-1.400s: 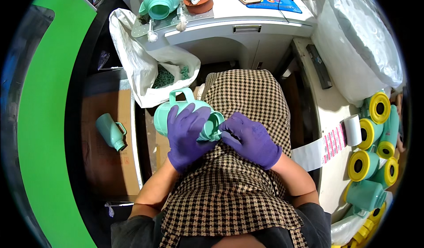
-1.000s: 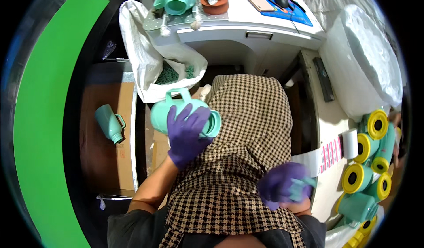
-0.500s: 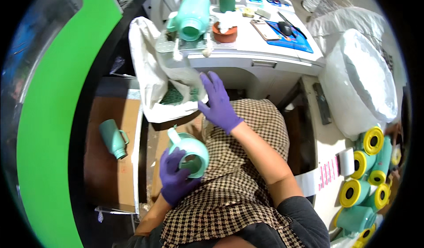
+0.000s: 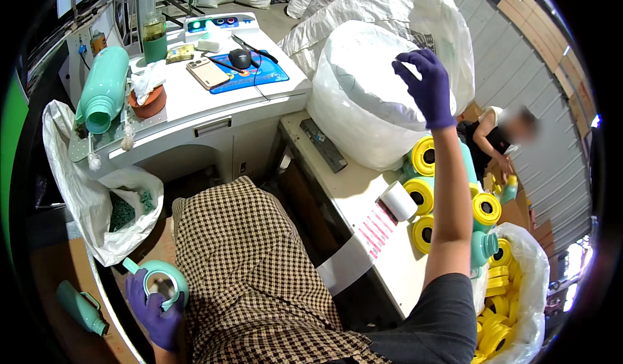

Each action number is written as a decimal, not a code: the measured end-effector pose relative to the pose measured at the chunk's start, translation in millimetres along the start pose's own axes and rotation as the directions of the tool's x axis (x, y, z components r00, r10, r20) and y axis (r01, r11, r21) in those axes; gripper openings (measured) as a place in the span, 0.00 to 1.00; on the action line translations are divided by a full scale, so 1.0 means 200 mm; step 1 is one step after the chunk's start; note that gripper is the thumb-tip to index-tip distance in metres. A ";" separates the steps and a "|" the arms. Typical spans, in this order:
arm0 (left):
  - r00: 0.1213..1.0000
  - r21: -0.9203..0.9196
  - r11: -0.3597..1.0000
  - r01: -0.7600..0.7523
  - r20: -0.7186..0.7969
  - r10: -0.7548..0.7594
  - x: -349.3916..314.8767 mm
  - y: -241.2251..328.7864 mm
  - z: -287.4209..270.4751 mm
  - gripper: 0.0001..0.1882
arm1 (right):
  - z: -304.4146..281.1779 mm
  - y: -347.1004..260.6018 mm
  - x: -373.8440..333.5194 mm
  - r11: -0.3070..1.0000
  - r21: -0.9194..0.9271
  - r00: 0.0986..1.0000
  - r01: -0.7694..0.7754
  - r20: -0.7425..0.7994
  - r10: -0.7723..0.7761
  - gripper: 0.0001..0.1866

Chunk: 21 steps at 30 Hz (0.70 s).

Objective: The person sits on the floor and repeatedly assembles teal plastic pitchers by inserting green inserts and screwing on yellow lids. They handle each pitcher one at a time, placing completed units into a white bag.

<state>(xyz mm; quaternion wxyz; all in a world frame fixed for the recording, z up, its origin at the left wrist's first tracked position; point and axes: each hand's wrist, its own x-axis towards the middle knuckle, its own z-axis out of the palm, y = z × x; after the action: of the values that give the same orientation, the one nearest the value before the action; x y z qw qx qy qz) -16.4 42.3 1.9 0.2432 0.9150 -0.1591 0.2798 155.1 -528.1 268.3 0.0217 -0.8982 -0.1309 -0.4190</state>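
Observation:
In my purple-gloved left hand [image 4: 154, 315] is a mint-green hollow plastic jug body [image 4: 181, 282] with a side handle, its round opening facing up, held low beside my checked apron [image 4: 246, 260]. My gloved right hand [image 4: 428, 88] is raised at the right over a large white plastic bag [image 4: 354, 98]. Its fingers are curved, with a gap between thumb and fingertips and nothing visible in them. Just below that forearm stand several mint jugs with yellow ring ends [image 4: 422, 198].
A white desk [image 4: 175, 117] bears a mint jug [image 4: 107, 88], phone [image 4: 207, 73] and mouse [image 4: 240, 58]. A sack of green scraps [image 4: 97, 224] hangs at left, above a boxed jug [image 4: 79, 307]. Right: label roll [image 4: 398, 202], bag of yellow rings [image 4: 535, 279], co-worker [image 4: 483, 137].
My view has swung to the right. My right hand has moved from beside the scrap sack up and right to over the white bag. The left hand still holds the jug body.

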 end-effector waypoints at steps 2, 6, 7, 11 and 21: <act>0.999 -0.013 0.999 -0.037 0.040 0.037 0.04 0.03 0.02 0.18 | 0.07 0.29 0.06 0.988 -0.129 0.978 -0.082 0.181 0.105 0.14; 0.998 -0.004 1.000 -0.021 0.057 0.021 0.06 0.10 0.02 0.21 | 0.32 0.43 0.13 0.878 -0.340 0.750 -0.337 0.467 0.468 0.23; 0.998 0.004 1.000 -0.020 0.054 0.019 0.05 0.10 0.02 0.21 | 0.32 0.41 0.14 0.880 -0.305 0.740 -0.364 0.479 0.473 0.22; 0.999 0.031 0.999 0.044 0.024 -0.045 0.01 0.14 -0.02 0.21 | 0.35 0.37 0.11 0.944 -0.223 0.813 -0.242 0.484 0.323 0.13; 0.991 -0.190 0.976 -0.106 -0.102 0.088 0.11 0.03 -0.02 0.24 | 0.02 0.16 -0.05 0.655 0.672 0.935 -0.346 0.190 0.299 0.31</act>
<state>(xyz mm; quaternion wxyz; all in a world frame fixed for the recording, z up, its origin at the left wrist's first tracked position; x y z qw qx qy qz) -2.9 36.4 21.1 0.3249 0.8639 -0.2186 0.3168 160.2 -560.1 260.5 0.4272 -0.8448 -0.1177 -0.2999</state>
